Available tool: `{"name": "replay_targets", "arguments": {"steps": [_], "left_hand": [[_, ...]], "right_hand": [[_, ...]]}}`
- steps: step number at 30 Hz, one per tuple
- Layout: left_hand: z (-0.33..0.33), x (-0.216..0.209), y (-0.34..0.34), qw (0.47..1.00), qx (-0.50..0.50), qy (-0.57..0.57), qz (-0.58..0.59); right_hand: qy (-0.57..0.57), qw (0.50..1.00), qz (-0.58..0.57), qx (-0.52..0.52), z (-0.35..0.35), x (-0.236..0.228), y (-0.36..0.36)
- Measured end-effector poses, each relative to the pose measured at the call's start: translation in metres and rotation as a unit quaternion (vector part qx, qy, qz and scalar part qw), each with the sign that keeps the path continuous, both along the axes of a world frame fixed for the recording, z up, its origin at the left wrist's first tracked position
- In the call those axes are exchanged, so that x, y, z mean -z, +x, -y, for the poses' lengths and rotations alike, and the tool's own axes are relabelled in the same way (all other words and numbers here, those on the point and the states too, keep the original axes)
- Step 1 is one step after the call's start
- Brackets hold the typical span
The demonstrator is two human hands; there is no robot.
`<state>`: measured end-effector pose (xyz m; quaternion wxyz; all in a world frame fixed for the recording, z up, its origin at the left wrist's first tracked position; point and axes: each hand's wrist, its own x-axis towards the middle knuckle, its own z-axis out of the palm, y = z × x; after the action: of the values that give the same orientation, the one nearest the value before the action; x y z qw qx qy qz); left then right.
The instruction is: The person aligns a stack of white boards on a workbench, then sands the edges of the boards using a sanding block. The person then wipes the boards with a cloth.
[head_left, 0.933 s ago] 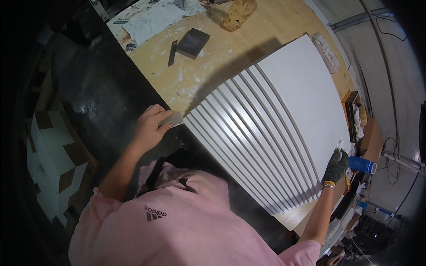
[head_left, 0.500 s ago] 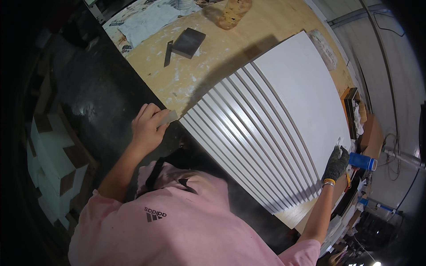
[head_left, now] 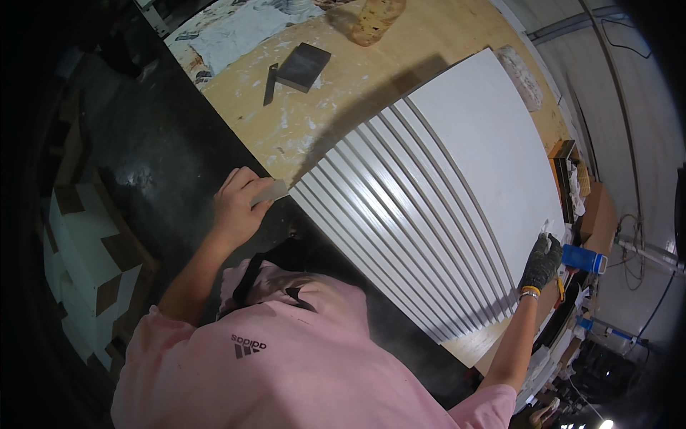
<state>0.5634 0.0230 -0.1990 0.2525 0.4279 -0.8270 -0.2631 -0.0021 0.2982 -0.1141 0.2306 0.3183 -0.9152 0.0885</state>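
My bare left hand [head_left: 239, 204] is closed in a pinch on a small flat grey piece [head_left: 271, 191], which looks like folded sandpaper. Its tip is at the near left corner of a large white panel [head_left: 475, 121] with parallel grooves along its near side. Over by the panel's right end, my right hand [head_left: 541, 263], in a dark knitted glove, has its fingers curled. Something small and whitish [head_left: 547, 226] shows at those fingertips; I cannot make out what it is. A blue container [head_left: 582, 259] stands just right of the glove.
The panel lies on a wooden worktable [head_left: 250, 121]. Farther back are a dark grey block [head_left: 304, 68], a narrow dark strip [head_left: 271, 84], a tan lump [head_left: 376, 21] and a white cloth [head_left: 236, 43]. Stacked white pieces [head_left: 93, 250] stand at the left, and a cardboard box [head_left: 599, 218] at the right.
My left hand and the grey piece have shifted very slightly to the right, toward the panel's corner. My right hand stays at nearly the same place.
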Motion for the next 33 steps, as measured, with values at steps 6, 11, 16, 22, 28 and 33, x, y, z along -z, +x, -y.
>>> {"name": "replay_targets", "arguments": {"steps": [6,11,16,22,28,33], "left_hand": [[0.000,0.006,0.005,0.999,0.000,0.031,-0.017],[0.002,0.006,0.004,0.998,-0.001,0.044,-0.051],[0.010,0.003,0.009,0.996,0.030,0.087,0.004],[0.022,0.004,0.005,0.995,0.028,0.090,-0.017],[0.023,-0.004,0.011,0.992,0.039,0.111,0.034],[0.021,-0.009,0.003,0.990,0.057,0.127,-0.002]], "right_hand": [[0.008,1.000,0.002,0.012,0.004,-0.003,0.005],[0.001,1.000,0.007,0.019,0.001,-0.001,0.002],[-0.002,0.999,0.031,0.018,0.003,-0.004,0.005],[0.002,1.000,0.004,0.012,0.003,0.001,0.002],[-0.003,1.000,-0.003,0.015,0.003,-0.001,0.007],[-0.005,1.000,-0.004,0.000,0.005,-0.005,0.010]]}}
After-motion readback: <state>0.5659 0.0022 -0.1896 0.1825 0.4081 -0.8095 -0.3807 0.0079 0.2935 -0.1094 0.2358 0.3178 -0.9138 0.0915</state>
